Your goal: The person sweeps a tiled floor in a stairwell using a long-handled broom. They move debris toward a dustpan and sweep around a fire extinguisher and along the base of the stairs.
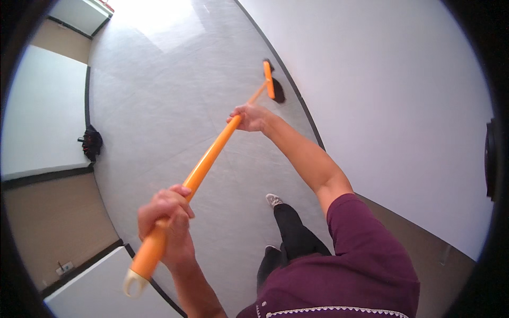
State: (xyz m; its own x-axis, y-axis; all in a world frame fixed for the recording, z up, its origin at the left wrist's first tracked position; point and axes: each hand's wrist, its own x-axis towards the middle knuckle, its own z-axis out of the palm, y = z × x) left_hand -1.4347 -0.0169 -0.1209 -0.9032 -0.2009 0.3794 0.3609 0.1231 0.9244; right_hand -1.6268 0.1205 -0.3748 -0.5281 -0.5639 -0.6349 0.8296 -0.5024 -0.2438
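Long orange broom [211,153], dark-bristled, slanted toward the wall [382,95]

Bright glare washes out the far floor [161,26], while fisheye distortion bends the dark-rimmed edges.

Counting hands — one left hand [164,209], one right hand [252,117], making two, and finding just one orange broom [209,159] between them. Adding one broom head [270,82] beyond the right grip, one cream hanging loop [139,274] just behind the left. Spotting two shoes [273,200] right of the left grip; one dark bundle [92,143] left of both grips, one wall socket [66,268] left of the left grip — plus one black object [491,159] far right of both.
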